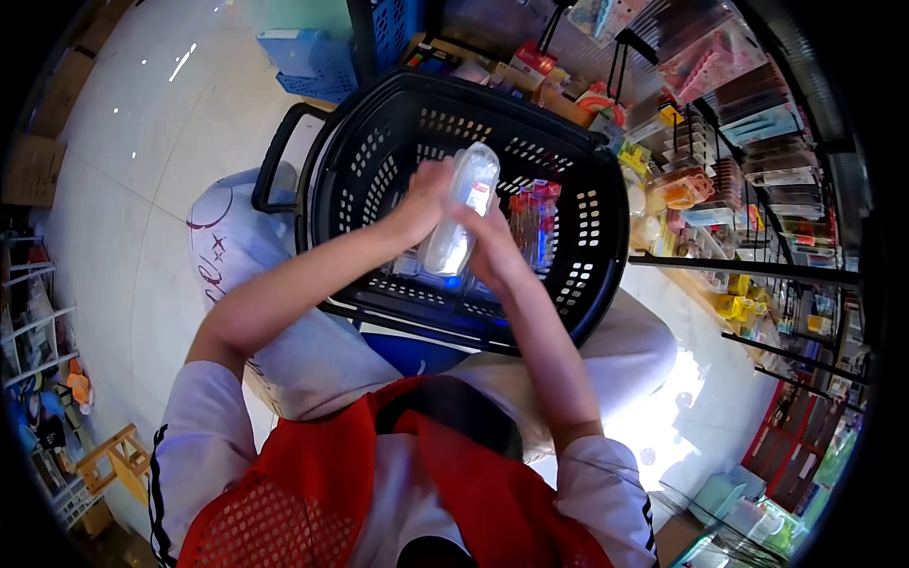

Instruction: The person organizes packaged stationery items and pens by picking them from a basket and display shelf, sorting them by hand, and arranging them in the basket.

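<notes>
A clear, shiny plastic case [461, 222] is held tilted above the inside of a black basket [331, 180]. My left hand [428, 201] grips its left side, fingers bent against it. On its right side, my right hand [490, 244] is closed around the lower part. Red and blue packages [538, 222] lie in the basket, right of the case. More clear packaging shows at the basket's bottom, partly hidden by my hands and the case. The basket rests at my knees.
Racks of hanging packaged goods [776, 170] stand at the right. A blue basket [322, 68] is behind the black one. A small wooden stool [118, 462] and a white wire shelf [38, 322] are at the left. Boxed goods line the back.
</notes>
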The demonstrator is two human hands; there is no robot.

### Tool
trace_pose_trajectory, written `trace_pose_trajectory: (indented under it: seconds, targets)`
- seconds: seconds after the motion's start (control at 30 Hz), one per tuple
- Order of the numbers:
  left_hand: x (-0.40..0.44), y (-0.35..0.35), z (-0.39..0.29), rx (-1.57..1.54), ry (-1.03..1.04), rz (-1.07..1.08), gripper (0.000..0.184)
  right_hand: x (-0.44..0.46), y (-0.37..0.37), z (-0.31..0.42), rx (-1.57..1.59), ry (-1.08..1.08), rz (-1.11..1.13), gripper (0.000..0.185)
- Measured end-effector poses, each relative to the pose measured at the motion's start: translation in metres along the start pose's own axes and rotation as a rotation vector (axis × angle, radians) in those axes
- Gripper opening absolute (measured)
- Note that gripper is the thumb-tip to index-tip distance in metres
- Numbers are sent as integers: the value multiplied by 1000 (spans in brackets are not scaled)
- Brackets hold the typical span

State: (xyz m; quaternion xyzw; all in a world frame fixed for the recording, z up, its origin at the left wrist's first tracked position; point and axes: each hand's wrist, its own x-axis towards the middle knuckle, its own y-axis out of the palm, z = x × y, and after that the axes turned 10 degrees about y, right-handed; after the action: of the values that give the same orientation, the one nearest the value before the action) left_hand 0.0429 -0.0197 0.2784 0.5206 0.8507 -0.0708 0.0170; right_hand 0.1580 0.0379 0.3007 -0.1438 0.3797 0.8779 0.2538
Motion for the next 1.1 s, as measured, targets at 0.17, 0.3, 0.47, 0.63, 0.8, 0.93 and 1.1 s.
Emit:
trace_pose_trajectory:
  seconds: [0.17,0.3,0.47,0.63,0.8,0.93,1.1]
  targets:
    - [28,-48,-45,807,413,80,59,37,-35,12,31,163,24,40]
    - [59,-110,-51,1410,788,-169,49,109,-98,-18,187,363,-222,25]
    - [63,-158,-43,1337,182,129,53,206,-166,-119,120,662,-235,20]
    - [65,-164,-43,1180,-24,288,52,266,-157,-208,174,553,-197,18]
    - [74,-150,-38,1266,16,374,51,273,-118,-226,5,331,-257,35]
    - [79,-149,-41,1313,-5,415,51,274,-125,-226,-724,395,-469,63]
    - [72,-147,-35,1338,78,360,55,281,-123,-222,-902,298,-701,69]
